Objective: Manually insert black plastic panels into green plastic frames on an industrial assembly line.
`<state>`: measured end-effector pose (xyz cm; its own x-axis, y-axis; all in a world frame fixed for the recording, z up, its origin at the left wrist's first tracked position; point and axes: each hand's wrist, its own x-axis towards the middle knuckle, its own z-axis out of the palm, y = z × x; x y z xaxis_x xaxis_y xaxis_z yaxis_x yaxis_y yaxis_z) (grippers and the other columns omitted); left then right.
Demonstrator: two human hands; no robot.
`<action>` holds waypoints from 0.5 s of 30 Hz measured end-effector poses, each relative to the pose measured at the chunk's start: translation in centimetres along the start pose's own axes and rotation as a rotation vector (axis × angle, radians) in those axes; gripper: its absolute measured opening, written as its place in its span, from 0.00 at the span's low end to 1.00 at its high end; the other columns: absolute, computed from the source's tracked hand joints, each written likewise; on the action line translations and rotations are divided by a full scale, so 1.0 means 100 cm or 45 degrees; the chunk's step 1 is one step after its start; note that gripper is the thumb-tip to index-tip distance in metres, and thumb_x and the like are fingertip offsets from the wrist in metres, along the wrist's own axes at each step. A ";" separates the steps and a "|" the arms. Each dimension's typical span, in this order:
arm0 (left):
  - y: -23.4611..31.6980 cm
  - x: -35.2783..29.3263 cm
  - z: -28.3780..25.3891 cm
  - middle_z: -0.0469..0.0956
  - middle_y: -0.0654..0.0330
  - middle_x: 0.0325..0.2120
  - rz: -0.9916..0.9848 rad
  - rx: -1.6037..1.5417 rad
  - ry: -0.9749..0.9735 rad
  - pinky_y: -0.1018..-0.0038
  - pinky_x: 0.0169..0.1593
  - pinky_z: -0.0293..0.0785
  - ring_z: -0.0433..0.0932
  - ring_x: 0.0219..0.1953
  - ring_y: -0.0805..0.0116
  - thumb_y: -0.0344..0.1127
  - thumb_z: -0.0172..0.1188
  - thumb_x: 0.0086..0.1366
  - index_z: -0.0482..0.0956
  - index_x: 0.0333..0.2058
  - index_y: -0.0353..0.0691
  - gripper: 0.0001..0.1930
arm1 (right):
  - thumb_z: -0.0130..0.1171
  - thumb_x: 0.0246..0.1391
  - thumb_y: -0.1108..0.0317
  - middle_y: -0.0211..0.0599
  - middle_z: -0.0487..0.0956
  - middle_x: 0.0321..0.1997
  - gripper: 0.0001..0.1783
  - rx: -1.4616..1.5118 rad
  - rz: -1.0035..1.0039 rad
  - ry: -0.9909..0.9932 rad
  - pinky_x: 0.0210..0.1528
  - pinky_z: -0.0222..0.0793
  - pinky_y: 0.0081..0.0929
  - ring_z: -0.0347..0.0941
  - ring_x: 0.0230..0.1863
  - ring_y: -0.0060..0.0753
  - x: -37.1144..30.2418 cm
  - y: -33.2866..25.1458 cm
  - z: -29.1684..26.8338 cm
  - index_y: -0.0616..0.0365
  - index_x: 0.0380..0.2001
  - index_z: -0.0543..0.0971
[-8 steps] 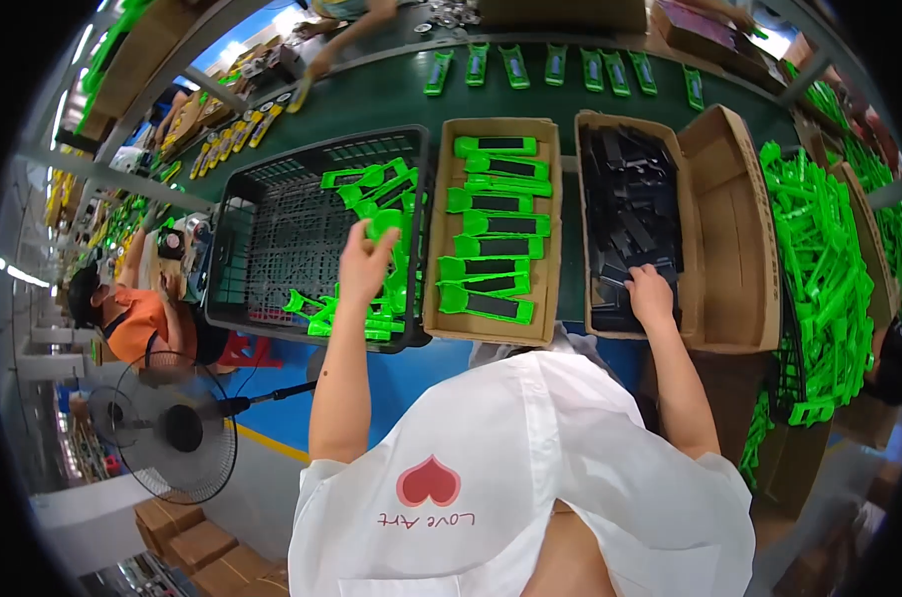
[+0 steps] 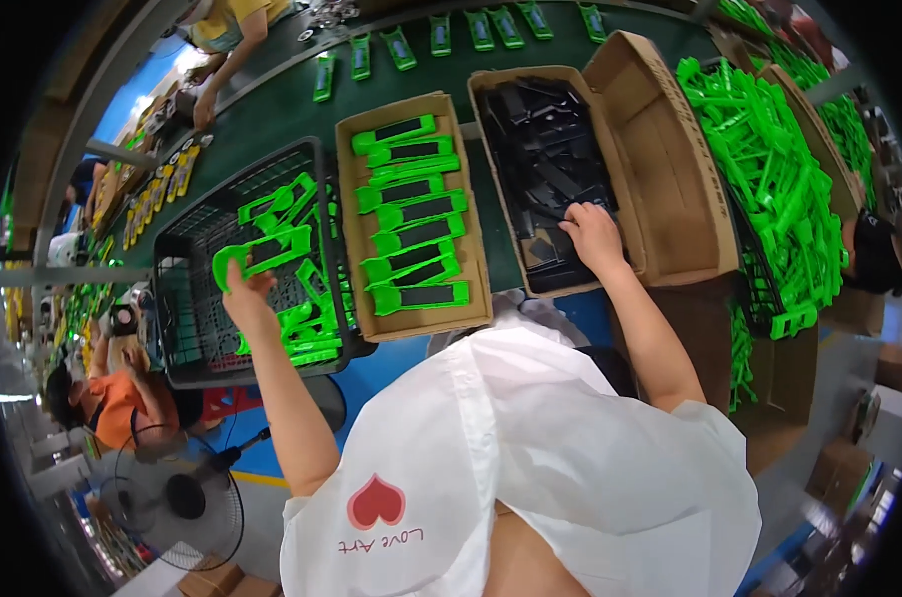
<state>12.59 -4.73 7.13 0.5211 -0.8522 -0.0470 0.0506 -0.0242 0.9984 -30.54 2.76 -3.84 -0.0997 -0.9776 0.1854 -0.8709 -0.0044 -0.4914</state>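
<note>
My left hand [image 2: 252,297] is closed round a green plastic casing [image 2: 290,245] with a rounded end and a dark panel, held above the black crate [image 2: 172,328]. More green casings [image 2: 309,338] lie loose in that crate. My right hand [image 2: 595,235] reaches into a cardboard box [image 2: 625,214] of black plastic pieces [image 2: 545,129]. Its fingers are bent and drawn together on a black piece, and the fingertips are partly hidden. Between my hands stands a narrow cardboard box [image 2: 476,244] with a column of green casings [image 2: 419,211] fitted with dark panels.
A green work surface [image 2: 282,124] carries a row of green units [image 2: 441,35] at its far side. To the right, a heap of green casings [image 2: 769,179] fills another crate. A fan [image 2: 177,497] stands at lower left. Co-workers, one in an orange top [image 2: 117,408], are at the left.
The view has swung, so the boxes sit further left and tilted. My left hand has turned its green casing, showing its dark panel. My right hand remains among the black pieces.
</note>
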 end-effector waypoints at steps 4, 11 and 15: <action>0.009 -0.009 0.006 0.71 0.60 0.24 0.018 -0.318 -0.128 0.77 0.28 0.72 0.71 0.23 0.72 0.33 0.50 0.58 0.70 0.33 0.34 0.08 | 0.56 0.44 0.65 0.37 0.74 0.26 0.10 0.570 0.387 -0.152 0.25 0.64 0.23 0.69 0.24 0.30 0.002 -0.012 -0.014 0.61 0.26 0.71; -0.012 -0.050 0.049 0.68 0.47 0.40 -0.803 -1.013 -0.593 0.74 0.45 0.72 0.70 0.43 0.58 0.21 0.48 0.55 0.65 0.41 0.27 0.13 | 0.59 0.41 0.73 0.27 0.71 0.25 0.10 1.779 0.680 -0.326 0.24 0.65 0.14 0.66 0.24 0.14 0.002 -0.054 -0.028 0.59 0.26 0.68; -0.034 -0.096 0.071 0.69 0.48 0.39 -1.048 -1.220 -0.892 0.69 0.43 0.73 0.71 0.41 0.59 0.34 0.45 0.60 0.68 0.34 0.31 0.11 | 0.58 0.32 0.79 0.30 0.69 0.24 0.09 0.723 -0.159 0.384 0.24 0.63 0.21 0.65 0.23 0.23 0.003 -0.083 -0.033 0.58 0.19 0.69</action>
<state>1.32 -0.15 4.38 -0.4401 -0.8523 -0.2828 0.8126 -0.5120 0.2784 -24.96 3.16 3.10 -0.2167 -0.8610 0.4602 -0.5035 -0.3053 -0.8082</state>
